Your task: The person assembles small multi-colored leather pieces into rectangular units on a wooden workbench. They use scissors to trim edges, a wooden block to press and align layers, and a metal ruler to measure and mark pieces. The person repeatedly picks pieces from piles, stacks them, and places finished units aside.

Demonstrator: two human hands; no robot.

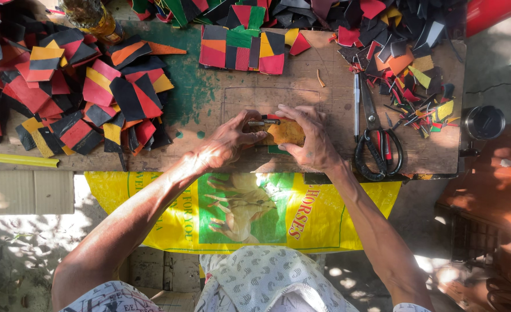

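Head view, left hand (228, 141): fingers pinch a thin dark metal tool (263, 122) against the piece, steadying it.
Right hand (311, 138): fingers spread, pressing flat orange-brown leather piece (284, 133) down near the worn wooden table's (209, 95) front edge.
Black-handled scissors (377, 141): right, within reach.

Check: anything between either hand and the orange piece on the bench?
Nothing visible. Both the left hand and right hand already touch the orange piece, with a small dark tool lying across its top edge. Scissors lie apart, further right.
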